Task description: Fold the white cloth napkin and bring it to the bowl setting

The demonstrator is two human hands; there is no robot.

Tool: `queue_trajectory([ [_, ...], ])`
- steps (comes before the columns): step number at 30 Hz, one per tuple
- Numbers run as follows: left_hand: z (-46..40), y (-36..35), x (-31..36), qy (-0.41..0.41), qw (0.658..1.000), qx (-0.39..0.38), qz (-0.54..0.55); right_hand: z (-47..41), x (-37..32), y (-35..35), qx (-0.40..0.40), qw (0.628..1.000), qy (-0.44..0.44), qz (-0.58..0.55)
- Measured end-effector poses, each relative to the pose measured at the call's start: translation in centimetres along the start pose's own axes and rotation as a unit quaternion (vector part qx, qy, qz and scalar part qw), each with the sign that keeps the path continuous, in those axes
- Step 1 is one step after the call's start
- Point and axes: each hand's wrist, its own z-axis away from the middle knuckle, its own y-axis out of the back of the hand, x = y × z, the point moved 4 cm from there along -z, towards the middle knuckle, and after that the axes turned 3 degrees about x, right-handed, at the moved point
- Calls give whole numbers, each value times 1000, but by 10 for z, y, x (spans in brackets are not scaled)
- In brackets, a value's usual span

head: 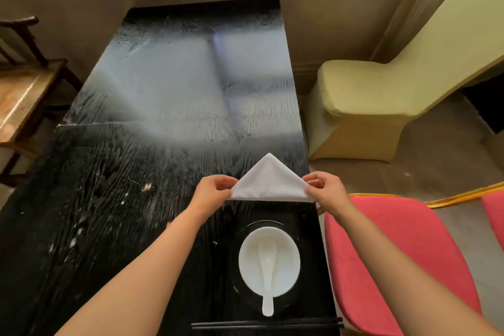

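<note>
The white cloth napkin [268, 181] is folded into a triangle, its point aimed away from me, above the dark table [122, 199]. My left hand [214, 194] pinches its left corner and my right hand [326, 189] pinches its right corner. Just nearer to me stands the bowl setting: a white bowl [286, 275] on a dark plate [242, 229], with a white spoon [267, 278] lying in the bowl, handle toward me. Black chopsticks [267, 324] lie across the table's near edge.
A pink chair [395, 254] stands close on the right of the table, a pale yellow covered chair [381, 95] farther back. A wooden chair [24, 90] is on the left. Crumbs and smears mark the table's left half.
</note>
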Motion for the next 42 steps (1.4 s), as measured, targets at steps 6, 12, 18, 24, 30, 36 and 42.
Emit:
queue_trajectory([
  [6,-16,-23,-25,19,999,0,-51,-14,29,-12,13,993,2,120],
  [12,-7,-28,-20,-46,995,30,-88,-10,29,-19,53,977,70,197],
  [18,-2,-32,-27,-108,981,58,-150,3,30,-24,96,947,135,277],
  [24,7,-42,-35,-330,885,16,-329,26,29,-39,151,818,360,422],
  [30,11,-42,-52,-276,828,-108,-476,35,37,-49,81,816,322,473],
  [36,11,-40,-35,-211,814,-175,-512,34,28,-47,32,804,285,522],
  [42,23,-17,29,-187,828,-156,-505,40,-36,-40,-36,819,238,520],
])
